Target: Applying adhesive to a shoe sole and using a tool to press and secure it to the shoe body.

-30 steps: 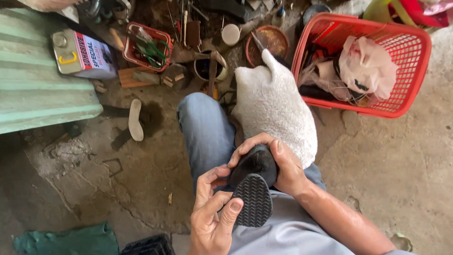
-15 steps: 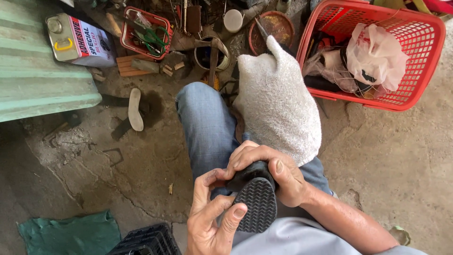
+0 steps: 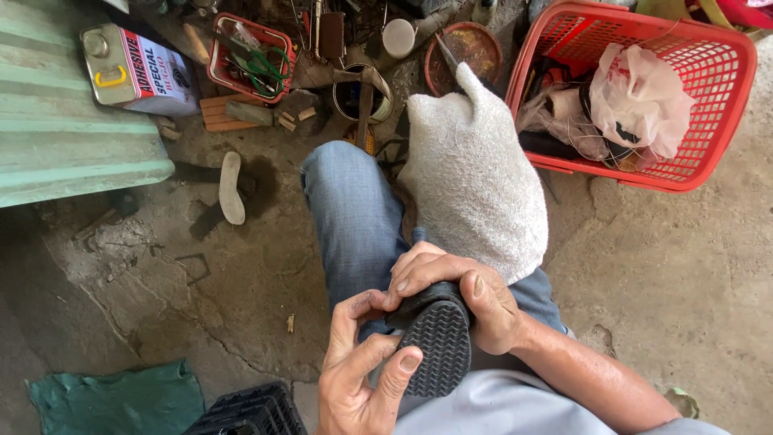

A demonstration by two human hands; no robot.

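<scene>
We see a red basket (image 3: 725,97) on the concrete floor (image 3: 668,274); a grey cloth (image 3: 475,177) covers our knee; our right hand (image 3: 467,294) and left hand (image 3: 362,379) both grip the black shoe sole (image 3: 439,346) over our lap, tread upward.

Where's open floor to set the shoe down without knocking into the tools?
Bare concrete lies right of the knee cloth, below the red basket. A second patch sits left of the jeans leg, between the loose insole and the green rag. The top is crowded: glue tin, small red tray, bowl. Both hands, left and right, grip the shoe.
</scene>
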